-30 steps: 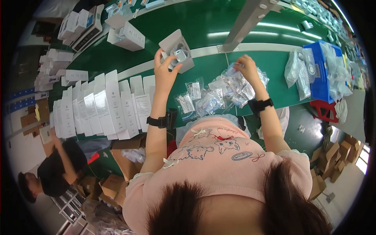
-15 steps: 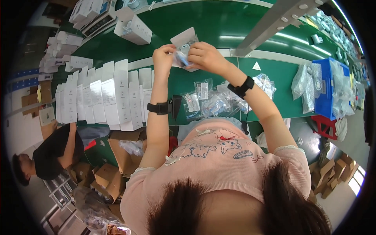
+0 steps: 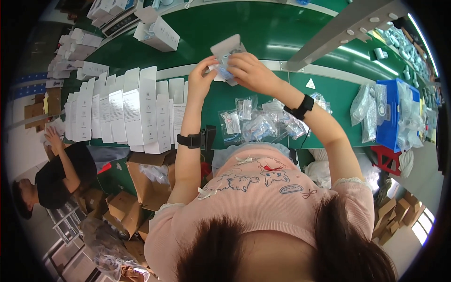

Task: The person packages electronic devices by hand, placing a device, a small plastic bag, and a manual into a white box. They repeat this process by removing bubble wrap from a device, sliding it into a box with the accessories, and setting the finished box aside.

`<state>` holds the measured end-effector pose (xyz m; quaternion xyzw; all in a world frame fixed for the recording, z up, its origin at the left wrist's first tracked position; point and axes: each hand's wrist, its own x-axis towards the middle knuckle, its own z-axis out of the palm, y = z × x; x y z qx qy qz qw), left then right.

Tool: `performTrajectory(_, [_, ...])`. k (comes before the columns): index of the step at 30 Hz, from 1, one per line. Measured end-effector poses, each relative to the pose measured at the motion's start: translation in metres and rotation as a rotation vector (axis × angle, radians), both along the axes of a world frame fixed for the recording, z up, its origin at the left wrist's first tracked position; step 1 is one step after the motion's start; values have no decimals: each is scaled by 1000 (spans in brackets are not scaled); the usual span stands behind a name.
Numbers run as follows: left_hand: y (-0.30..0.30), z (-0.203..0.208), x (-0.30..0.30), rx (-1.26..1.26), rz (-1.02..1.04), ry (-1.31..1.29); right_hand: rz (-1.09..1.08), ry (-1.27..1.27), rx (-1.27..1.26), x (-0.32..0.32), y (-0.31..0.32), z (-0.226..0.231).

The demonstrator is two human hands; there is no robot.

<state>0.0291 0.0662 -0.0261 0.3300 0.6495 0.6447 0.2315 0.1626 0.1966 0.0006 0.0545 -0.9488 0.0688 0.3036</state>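
Observation:
Both hands are at an open white carton (image 3: 226, 45) held above the far side of the green bench. Its top flap stands up and away from me. A clear plastic bag with a light blue part (image 3: 222, 71) shows at the carton's opening. My left hand (image 3: 202, 79) pinches the carton's left side, thumb and fingers closed. My right hand (image 3: 253, 73) is curled round the right side, fingertips over the bagged part; they hide much of it. Closer to me lie several small clear bags (image 3: 258, 123) with white and blue parts inside.
A row of upright white cartons (image 3: 134, 108) stands at left. Another open carton (image 3: 159, 34) sits at the far left. A blue bin (image 3: 389, 113) with bubble-wrap pouches is at right. A metal post (image 3: 338, 35) rises at far right. Another person (image 3: 61, 174) is at left.
The view has shifted slightly. The carton has moved a little right with both hands still on it, and my right fingers cover more of its opening. The other person's hand has moved to the left.

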Motion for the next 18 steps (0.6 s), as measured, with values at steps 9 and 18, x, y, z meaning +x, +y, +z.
performTrajectory(9, [0, -1, 8, -127, -3, -129, -180, -327, -18, 7, -21, 3])
performTrajectory(18, [-73, -11, -3, -282, 347, 382, 7, -104, 11, 13, -3, -29])
